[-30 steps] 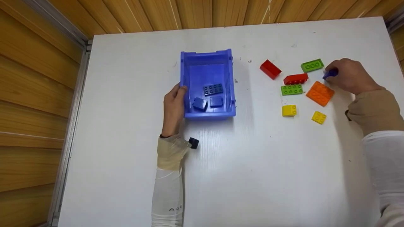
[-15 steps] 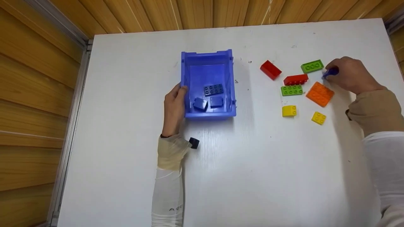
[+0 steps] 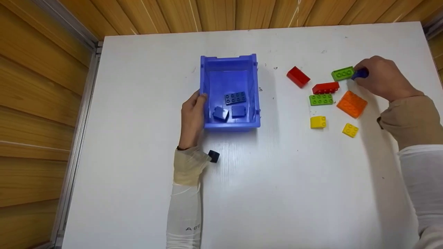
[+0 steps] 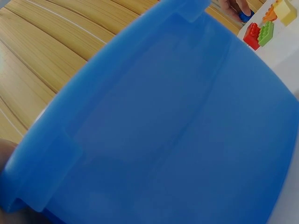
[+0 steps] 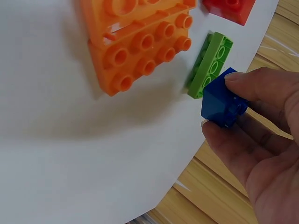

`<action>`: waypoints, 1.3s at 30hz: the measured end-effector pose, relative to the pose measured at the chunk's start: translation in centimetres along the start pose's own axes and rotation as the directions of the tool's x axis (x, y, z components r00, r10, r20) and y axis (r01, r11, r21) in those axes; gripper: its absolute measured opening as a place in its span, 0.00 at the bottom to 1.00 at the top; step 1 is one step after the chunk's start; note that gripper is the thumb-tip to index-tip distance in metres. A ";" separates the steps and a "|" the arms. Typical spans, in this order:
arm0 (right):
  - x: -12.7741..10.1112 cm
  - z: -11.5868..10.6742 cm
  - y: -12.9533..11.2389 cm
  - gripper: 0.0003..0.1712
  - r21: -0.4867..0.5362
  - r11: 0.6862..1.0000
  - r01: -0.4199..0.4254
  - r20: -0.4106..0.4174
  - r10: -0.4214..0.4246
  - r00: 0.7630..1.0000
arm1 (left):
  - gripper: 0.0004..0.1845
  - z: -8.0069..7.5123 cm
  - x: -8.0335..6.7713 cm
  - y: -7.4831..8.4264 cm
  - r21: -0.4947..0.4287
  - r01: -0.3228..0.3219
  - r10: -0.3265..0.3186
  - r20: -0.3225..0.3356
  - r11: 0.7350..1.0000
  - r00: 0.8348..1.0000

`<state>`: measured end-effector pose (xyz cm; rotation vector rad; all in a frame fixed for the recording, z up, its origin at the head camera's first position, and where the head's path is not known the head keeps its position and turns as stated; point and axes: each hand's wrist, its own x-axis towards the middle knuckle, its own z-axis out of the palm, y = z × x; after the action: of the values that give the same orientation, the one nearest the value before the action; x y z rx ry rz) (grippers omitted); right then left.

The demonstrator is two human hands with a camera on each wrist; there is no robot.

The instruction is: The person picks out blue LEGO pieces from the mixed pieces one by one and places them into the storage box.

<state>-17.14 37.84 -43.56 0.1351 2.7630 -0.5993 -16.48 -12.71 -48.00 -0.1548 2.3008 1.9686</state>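
Observation:
My right hand [image 3: 379, 79] pinches a small blue brick [image 3: 361, 73] [image 5: 223, 103] between thumb and fingers, lifted just off the table beside a green brick [image 3: 342, 73] [image 5: 211, 63]. My left hand [image 3: 192, 116] grips the left wall of a blue bin [image 3: 230, 65], which fills the left wrist view [image 4: 163, 130]. Inside the bin lie a dark blue flat brick [image 3: 235, 98] and two small blue bricks [image 3: 220, 113].
On the white table [image 3: 242, 190], loose bricks lie at the right: two red [image 3: 297, 76], another green [image 3: 321, 99], an orange plate [image 3: 351, 103] [image 5: 140, 42], two yellow [image 3: 317, 122]. Wooden wall panels surround the table's far and left edges.
My right hand has lifted the small blue brick slightly and carried it up-left toward the green brick. The left hand and bin stay put.

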 end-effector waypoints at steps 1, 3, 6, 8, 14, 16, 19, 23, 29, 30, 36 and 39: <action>0.0 0.0 -0.2 0.25 0.003 1.000 0.002 -0.001 -0.002 1.000 | 0.26 0.0 0.0 0.0 -0.001 0.000 0.000 0.000 1.000 1.000; 0.0 -0.1 -0.6 0.25 0.005 1.000 0.008 -0.003 -0.008 1.000 | 0.26 0.0 0.0 0.0 -0.008 0.001 -0.001 -0.001 1.000 1.000; 0.0 -0.3 -1.2 0.25 -0.001 1.000 0.019 -0.006 -0.019 1.000 | 0.26 0.1 0.1 0.0 -0.011 0.003 -0.003 0.001 1.000 1.000; 0.0 -0.4 -1.7 0.25 -0.008 0.999 0.035 -0.012 -0.035 0.999 | 0.26 0.1 0.1 0.0 -0.009 0.006 -0.006 0.000 1.000 1.000; -0.1 -0.5 -2.9 0.25 -0.043 0.995 0.095 -0.061 -0.098 0.993 | 0.26 0.0 0.1 -0.2 -0.003 0.008 -0.008 -0.007 1.000 1.000; -0.1 -0.6 -3.3 0.25 -0.064 0.991 0.121 -0.079 -0.126 0.989 | 0.26 0.0 0.1 -0.2 -0.008 0.008 -0.008 -0.004 1.000 1.000; -0.1 -0.8 -3.8 0.25 -0.092 0.985 0.144 -0.094 -0.153 0.984 | 0.26 0.0 0.1 -0.2 -0.008 0.002 -0.002 0.001 1.000 1.000; -0.2 -1.1 -4.4 0.26 -0.098 0.985 0.143 -0.096 -0.152 0.984 | 0.25 0.0 0.1 -0.2 -0.006 -0.013 0.013 0.001 1.000 1.000; -0.2 -1.3 -5.6 0.26 -0.088 0.985 0.149 -0.092 -0.157 0.983 | 0.25 0.0 0.1 -0.2 -0.012 -0.010 0.010 0.005 1.000 1.000; -0.2 -1.3 -5.8 0.26 -0.087 0.985 0.152 -0.093 -0.160 0.983 | 0.26 0.0 0.1 -0.2 -0.017 -0.008 0.008 0.008 1.000 1.000; -0.2 -1.4 -7.3 0.25 -0.103 0.975 0.199 -0.118 -0.211 0.970 | 0.26 0.0 0.2 -0.2 -0.022 -0.007 0.007 0.011 1.000 1.000; -0.2 -1.5 -7.9 0.24 -0.115 0.970 0.212 -0.125 -0.226 0.966 | 0.26 0.0 0.2 -0.1 -0.014 -0.009 0.009 0.009 1.000 1.000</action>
<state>-18.60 31.32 -39.15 -0.1608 2.9593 -0.5198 -16.64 -12.70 -48.16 -0.1363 2.2867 1.9852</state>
